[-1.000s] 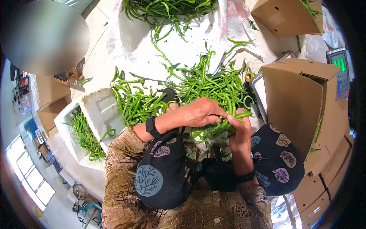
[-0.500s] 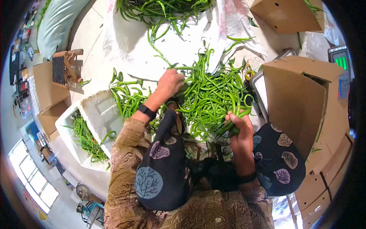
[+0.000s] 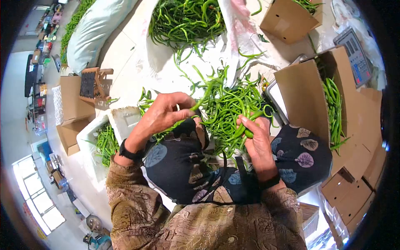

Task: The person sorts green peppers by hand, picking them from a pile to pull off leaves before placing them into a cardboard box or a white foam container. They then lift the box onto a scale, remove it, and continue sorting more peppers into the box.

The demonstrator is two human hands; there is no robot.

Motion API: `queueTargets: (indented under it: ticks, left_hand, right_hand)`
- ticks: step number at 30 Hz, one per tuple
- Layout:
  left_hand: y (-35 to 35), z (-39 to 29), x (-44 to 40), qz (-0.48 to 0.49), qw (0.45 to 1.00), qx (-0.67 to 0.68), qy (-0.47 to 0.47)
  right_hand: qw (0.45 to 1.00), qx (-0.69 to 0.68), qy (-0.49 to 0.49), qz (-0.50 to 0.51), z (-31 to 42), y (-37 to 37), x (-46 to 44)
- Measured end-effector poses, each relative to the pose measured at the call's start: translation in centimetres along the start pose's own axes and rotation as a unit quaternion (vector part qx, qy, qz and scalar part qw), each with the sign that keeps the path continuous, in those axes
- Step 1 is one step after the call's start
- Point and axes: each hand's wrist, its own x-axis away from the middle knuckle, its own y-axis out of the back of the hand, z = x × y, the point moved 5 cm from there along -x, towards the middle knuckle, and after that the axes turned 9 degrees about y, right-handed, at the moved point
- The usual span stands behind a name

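My left hand (image 3: 165, 114) pinches a long green chili pepper (image 3: 202, 100) between thumb and fingers; its far end is blurred over the pile. A small bunch of green chili peppers (image 3: 246, 127) sits in my right hand (image 3: 259, 139), whose fingers are wrapped round it. Between my knees and just beyond my hands spreads a heap of thin, curled chili peppers (image 3: 221, 121). Beyond the heap, more chili peppers (image 3: 187, 23) spill from the mouth of an open white sack (image 3: 152, 58).
On the left stand a white foam box (image 3: 86, 139) with chili peppers, a small wooden stool (image 3: 95, 85) and a full pale sack (image 3: 93, 37). To the right, a cardboard box (image 3: 298, 89) holds chili peppers beside a digital scale (image 3: 354, 58).
My left hand has drawn back toward me and left from the heap, lifting a chili pepper. My right hand keeps its bunch. The view has shifted, showing more of the box at right.
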Motion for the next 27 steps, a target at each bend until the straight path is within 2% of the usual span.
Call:
queueTargets:
  ticks: [2, 3, 6, 8, 10, 12, 14, 16, 18, 19, 20, 22, 24, 26, 27]
  left_hand:
    - [-0.3, -4.0, 2.1, -0.016, 0.992, -0.057, -0.116]
    - [-0.5, -5.5, 3.2, -0.019, 0.990, -0.070, -0.121]
    - [-1.5, -9.3, 6.4, -0.063, 0.967, -0.153, -0.192]
    - [-2.4, -11.1, 8.2, -0.067, 0.963, -0.160, -0.206]
    - [-3.3, -12.8, 10.2, -0.149, 0.926, -0.251, -0.240]
    - [-4.4, -13.4, 11.6, -0.185, 0.905, -0.284, -0.257]
    - [-5.1, -13.9, 13.0, -0.228, 0.890, -0.288, -0.269]
    - [-6.2, -14.1, 13.8, -0.213, 0.908, -0.241, -0.268]
    - [-7.5, -13.5, 13.7, -0.133, 0.971, -0.068, -0.189]
    - [-8.6, -12.8, 13.2, -0.142, 0.970, -0.027, -0.194]
    - [-10.1, -12.6, 12.8, -0.134, 0.978, 0.011, -0.161]
    - [-12.5, -12.8, 12.4, -0.171, 0.956, -0.075, -0.227]
    - [-14.2, -13.2, 12.7, -0.175, 0.952, -0.098, -0.232]
    - [-14.8, -13.9, 12.7, -0.188, 0.956, 0.057, -0.220]
    - [-15.0, -13.3, 12.8, -0.202, 0.947, 0.090, -0.232]
  right_hand:
    - [0.997, -0.056, -0.002, 0.050, 0.6, -1.3, 1.1]
    - [0.997, -0.062, 0.012, 0.035, 1.7, -2.4, 2.1]
    - [0.993, -0.085, 0.040, 0.072, 4.7, -4.0, 4.8]
    - [0.991, -0.092, 0.048, 0.089, 6.2, -4.5, 6.6]
    - [0.992, -0.050, 0.047, 0.101, 6.8, -4.6, 8.0]
    - [0.992, -0.026, 0.039, 0.117, 6.0, -3.6, 8.5]
    - [0.995, 0.020, -0.019, 0.097, 4.8, -3.0, 9.1]
    - [0.995, 0.010, -0.027, 0.098, 4.7, -2.4, 10.4]
    - [0.988, -0.025, 0.040, 0.149, 6.0, -2.8, 12.1]
    - [0.983, -0.047, 0.030, 0.173, 6.7, -3.1, 12.8]
    - [0.984, -0.048, 0.037, 0.169, 7.0, -3.2, 13.0]
    - [0.982, -0.010, 0.080, 0.170, 7.7, -3.2, 13.4]
    - [0.985, -0.011, 0.082, 0.148, 7.8, -2.2, 12.9]
    - [0.988, 0.012, 0.125, 0.086, 8.5, 0.2, 11.7]
    - [0.987, -0.045, 0.108, 0.106, 11.2, -0.2, 12.9]
